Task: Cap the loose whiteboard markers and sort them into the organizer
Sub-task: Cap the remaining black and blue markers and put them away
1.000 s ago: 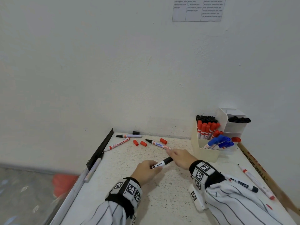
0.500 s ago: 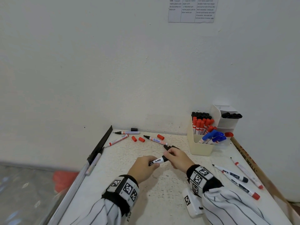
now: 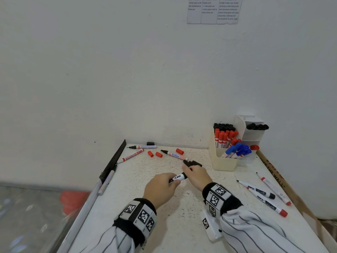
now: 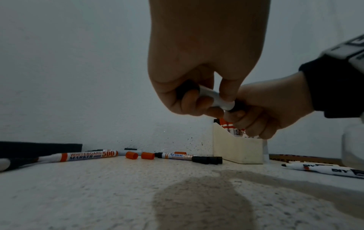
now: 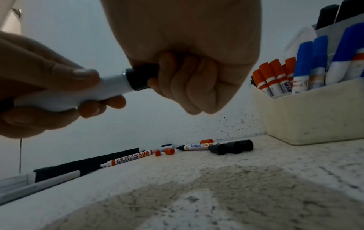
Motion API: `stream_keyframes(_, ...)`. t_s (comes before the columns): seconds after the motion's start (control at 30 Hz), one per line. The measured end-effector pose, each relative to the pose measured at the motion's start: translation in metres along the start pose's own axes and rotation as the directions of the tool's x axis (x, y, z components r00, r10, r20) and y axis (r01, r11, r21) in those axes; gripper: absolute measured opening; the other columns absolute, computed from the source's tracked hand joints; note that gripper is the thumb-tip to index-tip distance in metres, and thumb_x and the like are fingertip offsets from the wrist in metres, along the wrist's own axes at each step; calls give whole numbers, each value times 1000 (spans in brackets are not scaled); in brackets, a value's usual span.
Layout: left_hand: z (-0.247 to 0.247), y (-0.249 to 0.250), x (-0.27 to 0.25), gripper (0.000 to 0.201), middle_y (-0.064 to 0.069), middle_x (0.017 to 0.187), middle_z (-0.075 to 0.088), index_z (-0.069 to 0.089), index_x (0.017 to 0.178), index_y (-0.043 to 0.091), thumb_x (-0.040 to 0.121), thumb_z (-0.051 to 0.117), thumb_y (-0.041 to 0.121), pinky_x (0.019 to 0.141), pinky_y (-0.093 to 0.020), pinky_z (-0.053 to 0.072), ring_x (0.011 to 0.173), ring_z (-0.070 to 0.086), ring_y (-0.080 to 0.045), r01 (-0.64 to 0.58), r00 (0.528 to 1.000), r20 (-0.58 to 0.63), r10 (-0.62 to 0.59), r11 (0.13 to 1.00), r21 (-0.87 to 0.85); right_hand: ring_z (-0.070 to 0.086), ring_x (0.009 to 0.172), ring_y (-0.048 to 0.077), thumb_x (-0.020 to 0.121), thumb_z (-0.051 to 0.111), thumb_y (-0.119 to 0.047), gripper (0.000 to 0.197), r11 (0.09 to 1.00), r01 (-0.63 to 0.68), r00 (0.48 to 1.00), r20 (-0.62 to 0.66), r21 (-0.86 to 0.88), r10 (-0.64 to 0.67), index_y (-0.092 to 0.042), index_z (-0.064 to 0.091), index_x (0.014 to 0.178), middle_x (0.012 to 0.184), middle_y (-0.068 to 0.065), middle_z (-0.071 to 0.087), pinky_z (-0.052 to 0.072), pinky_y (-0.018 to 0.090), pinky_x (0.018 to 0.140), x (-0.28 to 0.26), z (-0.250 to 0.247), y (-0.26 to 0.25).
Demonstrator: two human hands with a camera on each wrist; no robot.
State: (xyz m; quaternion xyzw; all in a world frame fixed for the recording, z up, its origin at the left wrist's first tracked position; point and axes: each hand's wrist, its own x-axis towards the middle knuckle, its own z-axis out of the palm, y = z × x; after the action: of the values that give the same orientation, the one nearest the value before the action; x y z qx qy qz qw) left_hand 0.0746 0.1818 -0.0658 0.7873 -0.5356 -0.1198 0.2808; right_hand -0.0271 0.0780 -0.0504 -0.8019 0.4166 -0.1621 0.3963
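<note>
While both hands hover just above the speckled desk (image 3: pixel 164 225), they share one white marker (image 3: pixel 177 178) between them. The left hand (image 3: pixel 160 189) curls its fingers and thumb around the white barrel, and the right hand (image 3: pixel 197 175) closes its fingers around the black cap (image 5: pixel 140 78) seated on the barrel's end; the wrist views show the cap butted against the barrel with the right fingers wrapped over it.

Just beyond the right hand, a few loose black caps (image 3: pixel 193 163) lie together on the desk, touching the end of an uncapped Artline marker (image 3: pixel 175 155). Three loose red caps (image 3: pixel 159 154) lie around that marker's tip end. Farther left rest a red-banded marker labelled 500 (image 3: pixel 132 157) and, near the wall, another uncapped marker (image 3: pixel 143 147) with a small black cap (image 3: pixel 150 143) beside it.

The cream organizer (image 3: pixel 224 161) stands at the desk's far right corner against the wall, holding upright black-capped, red-capped and blue-capped markers in separate groups. A white tiered bin (image 3: pixel 250 132) behind it holds more black caps or markers; which, I cannot tell. To the right of the hands, three more markers (image 3: pixel 262 191) lie well apart from the organizer, near the desk's right edge.
</note>
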Motion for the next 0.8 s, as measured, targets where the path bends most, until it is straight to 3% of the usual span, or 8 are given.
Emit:
stream_keyframes(0.1, -3, 3, -2, 24, 5, 64, 50, 59, 83, 22, 96, 44, 36, 56, -24, 35, 56, 43, -11, 36, 997, 70, -26, 989, -142, 30, 50, 9, 95, 41, -19, 41, 990, 101, 994, -62, 99, -95, -15, 38, 54, 55, -2, 34, 24, 19, 45, -6, 2, 0)
stream_keyframes(0.17, -8, 7, -4, 29, 5, 64, 51, 65, 87, 19, 97, 43, 35, 53, -19, 34, 53, 43, -8, 84, 990, 131, -49, 958, -273, 29, 49, 6, 95, 42, -15, 39, 968, 173, 982, -104, 184, -156, -16, 38, 56, 55, -3, 34, 28, 16, 45, -12, 5, 1)
stream_keyframes(0.33, -12, 11, -10, 32, 6, 60, 48, 64, 86, 19, 97, 41, 38, 50, -22, 30, 54, 42, -11, 3, 1000, 31, -3, 1000, -11, 27, 48, 7, 94, 39, -12, 40, 962, 152, 984, -127, 225, -126, -16, 33, 55, 55, -2, 31, 23, 16, 43, -13, 10, 3)
stream_keyframes(0.47, -16, 13, -13, 34, 7, 62, 52, 68, 88, 18, 96, 43, 40, 54, -20, 37, 55, 46, -9, 116, 989, 117, -90, 964, -239, 29, 43, 3, 94, 39, -8, 39, 948, 221, 974, -100, 229, -203, -16, 34, 56, 54, -4, 31, 26, 14, 44, -16, 10, -1)
stream_keyframes(0.53, -18, 12, -15, 35, 6, 61, 50, 65, 86, 19, 95, 41, 43, 53, -23, 35, 58, 47, -12, 54, 998, 27, -53, 998, -43, 28, 46, 4, 93, 38, -8, 39, 956, 205, 978, -90, 208, -190, -16, 33, 55, 54, -4, 31, 23, 17, 45, -15, 10, -4)
stream_keyframes(0.63, -19, 9, -20, 35, 4, 68, 56, 60, 89, 22, 96, 36, 47, 52, -25, 38, 62, 51, -14, -37, 994, -86, 63, 959, 281, 25, 50, 10, 92, 37, -6, 40, 970, 176, 984, -58, 168, -169, -15, 29, 54, 54, -2, 28, 22, 19, 43, -13, 11, -12)
stream_keyframes(0.73, -27, 5, -20, 32, 5, 63, 52, 60, 78, 24, 95, 41, 43, 53, -25, 38, 58, 47, -13, 45, 998, 35, -45, 999, -11, 26, 52, 10, 92, 37, -6, 40, 965, 225, 974, -26, 131, -224, -16, 29, 54, 55, -2, 29, 22, 19, 45, -14, 17, -17)
stream_keyframes(0.8, -35, 1, -21, 32, 3, 62, 49, 64, 79, 20, 95, 45, 41, 47, -23, 34, 49, 40, -11, 194, 975, 168, -145, 922, -336, 29, 53, 9, 94, 37, -8, 40, 951, 267, 964, -29, 159, -266, -17, 32, 55, 56, -3, 31, 25, 18, 48, -15, 23, -19)
